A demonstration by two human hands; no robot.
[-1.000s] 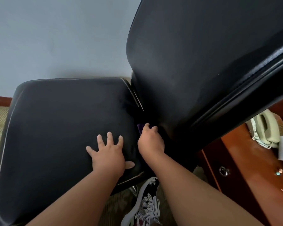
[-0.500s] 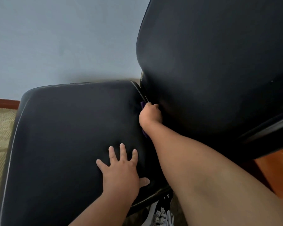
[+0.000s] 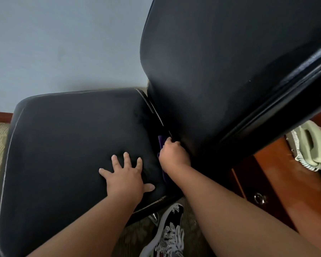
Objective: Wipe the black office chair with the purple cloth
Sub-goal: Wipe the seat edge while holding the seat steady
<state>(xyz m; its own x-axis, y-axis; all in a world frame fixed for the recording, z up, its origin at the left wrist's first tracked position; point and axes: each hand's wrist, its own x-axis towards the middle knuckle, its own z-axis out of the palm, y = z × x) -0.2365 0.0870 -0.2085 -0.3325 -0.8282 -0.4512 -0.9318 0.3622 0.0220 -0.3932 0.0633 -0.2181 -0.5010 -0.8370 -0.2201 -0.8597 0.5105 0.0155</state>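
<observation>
1. While the left hand (image 3: 125, 179) lies flat, fingers spread wide, on the seat (image 3: 72, 145) of the black office chair (image 3: 174, 89), the right hand (image 3: 174, 156) is curled round the purple cloth (image 3: 161, 141), knuckles up.
2. Cloth position: bunched under the right hand and pressed into the gap where the seat meets the backrest (image 3: 230, 62). Only a purple edge beyond the fingertips and a strip beside the wrist show.
3. Change: half a second earlier the right hand reached farther along this gap, away from the body. It has drawn back to the near end, roughly where it lay one second ago. The left hand has kept its brace on the cushion.
4. Meaning: one out-and-back stroke of the crevice appears complete. The broad cushion left of the left hand and the backrest above the right hand probably remain to be wiped.
5. Surroundings: a wooden desk (image 3: 285, 182) with a telephone (image 3: 311, 145) beyond the right forearm, and a patterned shoe (image 3: 167, 234) between the forearms.
</observation>
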